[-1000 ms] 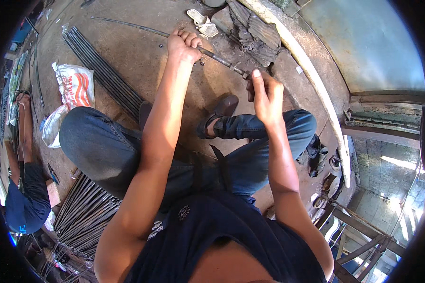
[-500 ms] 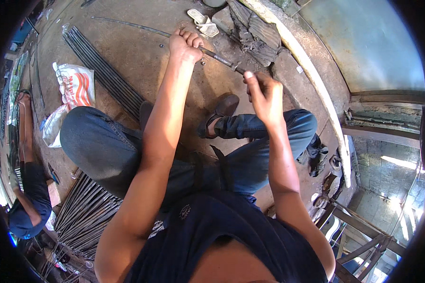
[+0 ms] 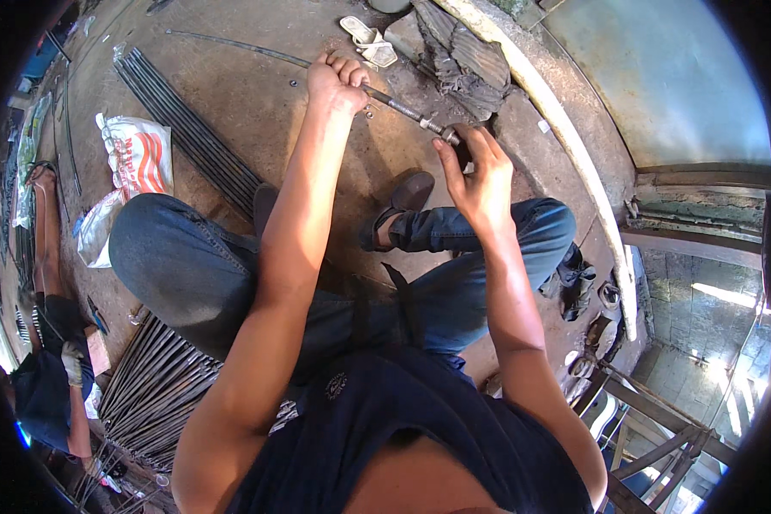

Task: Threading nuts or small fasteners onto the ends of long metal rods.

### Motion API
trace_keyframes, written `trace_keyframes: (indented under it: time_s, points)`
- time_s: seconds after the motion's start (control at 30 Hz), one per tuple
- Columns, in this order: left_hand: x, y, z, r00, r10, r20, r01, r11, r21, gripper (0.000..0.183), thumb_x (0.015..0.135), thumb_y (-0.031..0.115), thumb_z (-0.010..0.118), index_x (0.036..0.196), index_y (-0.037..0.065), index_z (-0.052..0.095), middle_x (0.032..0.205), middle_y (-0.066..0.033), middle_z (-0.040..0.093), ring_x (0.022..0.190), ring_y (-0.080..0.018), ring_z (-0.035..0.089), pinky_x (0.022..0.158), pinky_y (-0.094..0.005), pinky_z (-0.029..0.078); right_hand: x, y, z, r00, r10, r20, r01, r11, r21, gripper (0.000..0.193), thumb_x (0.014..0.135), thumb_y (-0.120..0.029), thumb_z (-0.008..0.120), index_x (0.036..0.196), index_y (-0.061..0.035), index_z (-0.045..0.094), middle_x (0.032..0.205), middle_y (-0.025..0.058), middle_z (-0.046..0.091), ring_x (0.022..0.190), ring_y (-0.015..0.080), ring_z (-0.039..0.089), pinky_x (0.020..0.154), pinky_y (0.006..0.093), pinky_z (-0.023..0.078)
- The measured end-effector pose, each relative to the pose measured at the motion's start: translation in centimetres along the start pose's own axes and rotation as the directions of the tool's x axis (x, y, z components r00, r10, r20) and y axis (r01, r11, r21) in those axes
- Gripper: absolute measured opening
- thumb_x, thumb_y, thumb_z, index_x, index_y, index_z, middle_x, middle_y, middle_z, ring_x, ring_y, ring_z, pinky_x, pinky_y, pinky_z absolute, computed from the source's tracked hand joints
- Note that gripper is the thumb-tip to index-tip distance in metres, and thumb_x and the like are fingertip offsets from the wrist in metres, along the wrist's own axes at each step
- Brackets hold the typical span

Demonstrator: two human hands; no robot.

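Observation:
I sit on the ground with my knees spread. My left hand (image 3: 338, 81) is closed around a long thin steel rod (image 3: 257, 53) that runs from the far left across the dirty floor to its threaded end. My right hand (image 3: 480, 176) has its fingertips pinched on a small nut (image 3: 450, 134) at that threaded end of the rod, near a pile of dark rags (image 3: 467, 64).
A row of long dark rods (image 3: 188, 133) lies on the floor at the left, beside a white and red plastic bag (image 3: 137, 154). More rods are bundled (image 3: 158, 390) at lower left. Another person (image 3: 47, 343) sits at the far left. A pale sandal (image 3: 368, 38) lies ahead.
My right hand has shifted up to the rod's threaded end and closed its fingers on the nut. The left hand has kept its grip on the rod.

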State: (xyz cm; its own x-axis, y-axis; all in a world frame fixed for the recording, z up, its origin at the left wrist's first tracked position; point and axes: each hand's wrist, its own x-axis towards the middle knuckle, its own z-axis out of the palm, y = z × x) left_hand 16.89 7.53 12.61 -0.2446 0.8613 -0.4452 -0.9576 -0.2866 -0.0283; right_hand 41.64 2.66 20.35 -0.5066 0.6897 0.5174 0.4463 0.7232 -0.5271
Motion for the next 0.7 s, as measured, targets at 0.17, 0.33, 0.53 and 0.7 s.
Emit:
trace_keyframes:
  time_s: [0.17, 0.33, 0.53, 0.7]
  points:
    - [0.3, -0.2, -0.6, 1.000, 0.006, -0.025, -0.005, 1.000, 0.027, 0.052, 0.104, 0.044, 0.030, 0.060, 0.015, 0.026, 0.052, 0.0050, 0.022, 0.042, -0.0096, 0.017, 0.039, -0.0254, 0.014, 0.0, 1.3, 0.5, 0.867, 0.424, 0.262, -0.468, 0.874, 0.132, 0.027, 0.092, -0.024, 0.062, 0.094, 0.0030, 0.061, 0.066, 0.0188, 0.059, 0.061, 0.0293, 0.062, 0.059, 0.0391, 0.046]
    - [0.6, -0.7, -0.6, 0.997, 0.034, -0.066, -0.032, 0.999, 0.043, 0.052, 0.104, 0.043, 0.030, 0.061, 0.015, 0.026, 0.052, 0.0052, 0.021, 0.042, -0.0095, 0.016, 0.040, -0.0251, 0.014, 0.2, 0.8, -0.1, 0.977, 0.187, 0.099, -0.201, 0.968, 0.147, 0.028, 0.089, -0.024, 0.068, 0.088, 0.0030, 0.061, 0.064, 0.0174, 0.057, 0.054, 0.0223, 0.054, 0.056, 0.0377, 0.044]
    - [0.5, -0.6, -0.5, 0.995, 0.061, -0.074, -0.057, 0.996, 0.066, 0.051, 0.104, 0.042, 0.029, 0.061, 0.015, 0.026, 0.052, 0.0050, 0.020, 0.042, -0.0094, 0.015, 0.039, -0.0248, 0.014, 0.1, 0.4, -0.4, 0.959, 0.259, 0.115, -0.277, 0.942, 0.191, 0.028, 0.087, -0.025, 0.070, 0.094, 0.0015, 0.064, 0.071, 0.0164, 0.060, 0.060, 0.0269, 0.058, 0.056, 0.0341, 0.045]
    - [0.8, -0.5, -0.9, 0.997, 0.042, -0.057, -0.039, 0.997, 0.062, 0.050, 0.104, 0.041, 0.028, 0.061, 0.015, 0.025, 0.052, 0.0049, 0.020, 0.042, -0.0096, 0.015, 0.040, -0.0249, 0.015, -0.2, 0.8, 0.3, 1.000, 0.020, 0.019, -0.021, 1.000, 0.020, 0.023, 0.088, -0.020, 0.069, 0.096, 0.0014, 0.064, 0.075, 0.0168, 0.061, 0.062, 0.0227, 0.060, 0.059, 0.0357, 0.046]
